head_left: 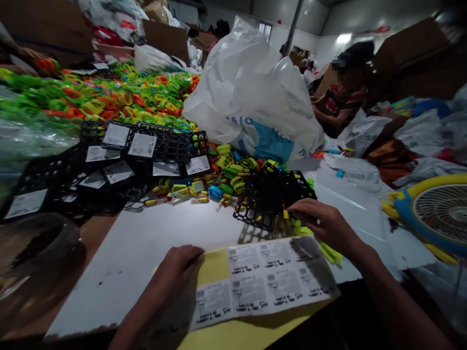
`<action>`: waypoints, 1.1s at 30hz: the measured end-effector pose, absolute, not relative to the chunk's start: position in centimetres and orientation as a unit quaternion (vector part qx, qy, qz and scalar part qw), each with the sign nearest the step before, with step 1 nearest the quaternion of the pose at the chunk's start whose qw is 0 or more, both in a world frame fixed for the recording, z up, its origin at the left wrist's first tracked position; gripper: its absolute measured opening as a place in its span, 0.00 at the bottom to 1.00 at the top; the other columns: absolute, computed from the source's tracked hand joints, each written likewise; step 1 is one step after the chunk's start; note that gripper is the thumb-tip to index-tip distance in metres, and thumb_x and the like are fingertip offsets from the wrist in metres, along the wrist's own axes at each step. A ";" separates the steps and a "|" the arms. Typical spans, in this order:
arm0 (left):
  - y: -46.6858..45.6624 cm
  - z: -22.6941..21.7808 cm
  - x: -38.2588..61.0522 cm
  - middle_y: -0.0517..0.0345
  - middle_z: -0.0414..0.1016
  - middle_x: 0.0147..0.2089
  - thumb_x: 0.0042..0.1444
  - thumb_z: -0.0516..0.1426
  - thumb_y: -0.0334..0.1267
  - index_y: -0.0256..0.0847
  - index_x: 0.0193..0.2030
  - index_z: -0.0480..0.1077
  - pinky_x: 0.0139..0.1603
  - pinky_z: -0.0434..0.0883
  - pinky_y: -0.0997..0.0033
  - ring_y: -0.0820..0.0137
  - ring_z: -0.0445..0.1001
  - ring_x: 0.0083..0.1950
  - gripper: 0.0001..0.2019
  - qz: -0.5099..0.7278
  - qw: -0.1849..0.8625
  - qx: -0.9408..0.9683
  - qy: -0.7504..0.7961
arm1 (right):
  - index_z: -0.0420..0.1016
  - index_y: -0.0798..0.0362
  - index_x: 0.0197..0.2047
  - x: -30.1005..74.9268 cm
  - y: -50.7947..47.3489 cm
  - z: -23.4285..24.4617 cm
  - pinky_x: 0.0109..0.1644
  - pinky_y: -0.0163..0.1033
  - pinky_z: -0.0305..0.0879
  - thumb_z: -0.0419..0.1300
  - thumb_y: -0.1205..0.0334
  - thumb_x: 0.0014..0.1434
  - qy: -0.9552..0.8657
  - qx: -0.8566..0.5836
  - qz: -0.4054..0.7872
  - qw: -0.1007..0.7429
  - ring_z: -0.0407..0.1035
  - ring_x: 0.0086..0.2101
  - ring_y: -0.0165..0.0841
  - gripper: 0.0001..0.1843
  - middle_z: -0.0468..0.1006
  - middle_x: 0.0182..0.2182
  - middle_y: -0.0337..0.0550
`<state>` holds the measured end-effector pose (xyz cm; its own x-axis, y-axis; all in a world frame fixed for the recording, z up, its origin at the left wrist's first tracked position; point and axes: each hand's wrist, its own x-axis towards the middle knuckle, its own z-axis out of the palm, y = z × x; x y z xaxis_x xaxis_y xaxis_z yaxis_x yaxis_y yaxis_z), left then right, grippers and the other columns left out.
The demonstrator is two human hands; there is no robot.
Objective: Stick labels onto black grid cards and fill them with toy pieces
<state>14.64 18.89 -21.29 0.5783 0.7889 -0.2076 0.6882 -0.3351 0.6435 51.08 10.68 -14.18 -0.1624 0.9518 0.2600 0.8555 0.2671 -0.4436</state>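
Note:
My left hand (178, 265) lies on the left upper edge of a sheet of printed stickers (251, 282), its fingers pressed together on the yellow backing. The upper left part of that backing is bare; rows of white labels cover the rest. My right hand (324, 221) is closed, fingertips at the near right edge of a black lattice tray (273, 189). The tray rests tilted on a heap of small coloured plastic pieces and casts a holed shadow on the white board. A small yellow-and-red tube (285, 212) shows right beside these fingertips.
Black lattice trays with white labels (142, 145) pile up at left, before a heap of green and orange plastic pieces (109, 99). A big white plastic bag (251, 92) stands behind. A fan (448, 209) is at right, a clear tub (40, 253) at left. Another person (343, 97) sits beyond.

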 end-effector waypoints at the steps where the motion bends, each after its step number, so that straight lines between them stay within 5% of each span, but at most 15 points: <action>1: 18.7 -21.0 14.9 0.54 0.79 0.37 0.61 0.47 0.45 0.44 0.36 0.76 0.43 0.67 0.65 0.63 0.73 0.39 0.17 0.060 0.349 0.822 0.446 | 0.74 0.47 0.50 49.4 10.4 -14.2 0.48 0.40 0.71 0.52 0.62 0.66 -0.760 -0.586 0.116 0.255 0.72 0.45 0.34 0.13 0.76 0.46 0.46; 7: 17.6 -18.7 16.3 0.55 0.77 0.36 0.63 0.46 0.39 0.42 0.39 0.74 0.50 0.62 0.59 0.64 0.72 0.41 0.14 0.080 0.309 0.855 0.408 | 0.70 0.53 0.54 40.3 10.2 -17.7 0.52 0.48 0.67 0.60 0.57 0.62 -0.795 -0.541 0.195 0.194 0.70 0.47 0.42 0.18 0.77 0.47 0.52; 11: 17.4 -18.0 15.9 0.57 0.78 0.37 0.63 0.48 0.35 0.43 0.39 0.73 0.52 0.61 0.56 0.65 0.72 0.42 0.12 0.070 0.277 0.864 0.415 | 0.71 0.52 0.45 38.9 11.0 -19.4 0.40 0.39 0.66 0.57 0.58 0.64 -0.761 -0.557 0.278 0.183 0.72 0.37 0.35 0.09 0.78 0.37 0.44; 16: 16.3 -18.6 18.1 0.53 0.78 0.44 0.64 0.47 0.32 0.42 0.46 0.72 0.50 0.64 0.60 0.64 0.71 0.45 0.13 0.087 0.277 0.876 0.385 | 0.69 0.51 0.43 38.9 11.4 -19.3 0.39 0.36 0.64 0.58 0.60 0.63 -0.745 -0.544 0.320 0.215 0.70 0.36 0.32 0.06 0.76 0.36 0.41; 20: 15.9 -19.2 19.8 0.54 0.76 0.36 0.61 0.49 0.29 0.40 0.36 0.71 0.43 0.65 0.65 0.65 0.70 0.40 0.10 0.083 0.289 0.853 0.426 | 0.68 0.51 0.46 38.7 11.4 -19.9 0.42 0.36 0.65 0.58 0.61 0.64 -0.765 -0.512 0.286 0.265 0.69 0.39 0.33 0.09 0.74 0.40 0.44; 26: 16.6 -19.3 19.7 0.55 0.75 0.31 0.62 0.47 0.31 0.41 0.32 0.70 0.40 0.64 0.66 0.64 0.70 0.37 0.12 0.071 0.288 0.843 0.449 | 0.72 0.52 0.47 37.7 10.7 -21.6 0.43 0.41 0.63 0.56 0.65 0.65 -0.804 -0.499 0.076 0.314 0.67 0.39 0.35 0.08 0.75 0.40 0.47; 33: 16.3 -19.5 20.1 0.55 0.74 0.29 0.58 0.47 0.28 0.41 0.29 0.68 0.37 0.64 0.65 0.65 0.70 0.34 0.12 0.074 0.265 0.869 0.412 | 0.70 0.54 0.46 37.2 10.1 -21.7 0.45 0.42 0.64 0.55 0.66 0.65 -0.767 -0.521 0.132 0.350 0.67 0.40 0.36 0.07 0.75 0.39 0.47</action>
<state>20.08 16.35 -19.46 0.6490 0.7556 -0.0888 0.6768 -0.5201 0.5210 37.16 10.08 -21.65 -0.2119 0.8914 0.4007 0.7070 0.4229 -0.5668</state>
